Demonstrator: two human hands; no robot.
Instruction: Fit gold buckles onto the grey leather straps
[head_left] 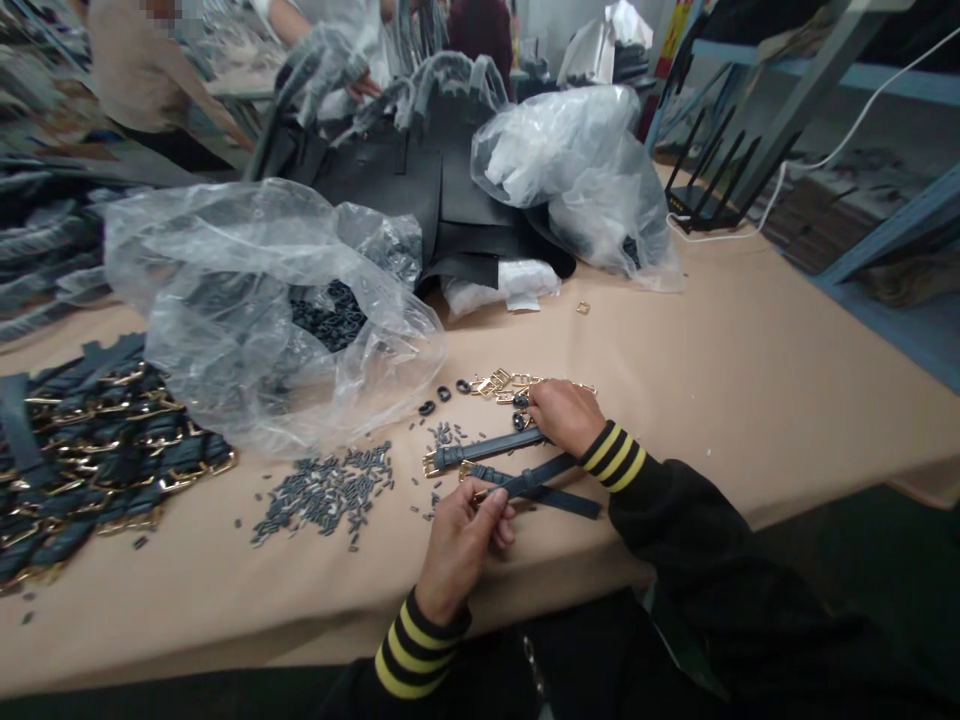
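My left hand (461, 540) pinches a narrow dark strap (532, 480) between thumb and fingers, above the table's front edge. Beneath it lies another dark strap (566, 500) with a gold buckle. Just behind, a buckled strap (487, 448) rests flat, its far end hidden by my right hand (568, 412). The right fingers are closed at a small black strap loop (520, 401); a second black loop (519, 421) sits close by. Gold buckles (499, 380) lie in a small pile beside these fingertips. Three more black loops (444, 394) stand in a row to the left.
Small dark pieces (330, 490) are heaped left of my hands. Finished-looking buckled straps (112, 450) are piled at far left. A plastic bag of black loops (330, 315), black bags (375, 170) and a router (701, 200) stand behind. Other people are beyond the brown-covered table (787, 380).
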